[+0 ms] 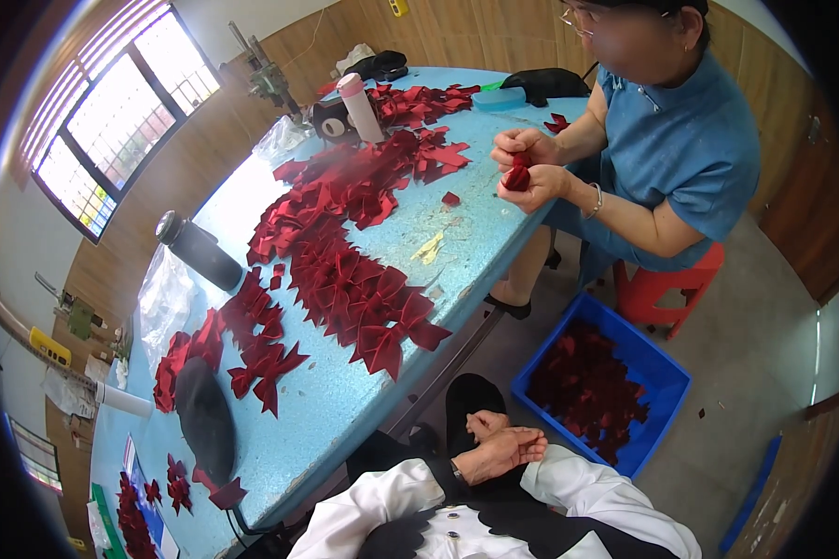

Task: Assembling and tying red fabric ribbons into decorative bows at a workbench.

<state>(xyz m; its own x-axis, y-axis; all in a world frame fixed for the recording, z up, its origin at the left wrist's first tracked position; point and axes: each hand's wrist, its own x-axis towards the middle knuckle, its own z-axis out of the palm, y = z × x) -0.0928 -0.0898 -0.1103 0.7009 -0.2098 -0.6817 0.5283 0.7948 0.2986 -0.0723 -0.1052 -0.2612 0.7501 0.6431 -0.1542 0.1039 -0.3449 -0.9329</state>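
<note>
My left hand [502, 454], with a dark band at its wrist, rests in front of my body, fingers stretched out and nothing in them. Against it lies my right hand [484, 425], mostly hidden; the little that shows looks bent, and I cannot make out its grip. Both hands are off the table, over my dark-clad lap. Nearest on the light blue table [331, 424] is a long heap of dark red velvet bows [359, 298]. Across from me a person in a blue top holds a dark red bow [518, 175] in both hands.
A blue bin [667, 401] of dark red pieces stands on the floor at right, beside a red stool [657, 293]. The table carries a black bottle [199, 250], a pink-lidded tumbler [360, 107], a dark rounded object [205, 419] and clear plastic bags [165, 303].
</note>
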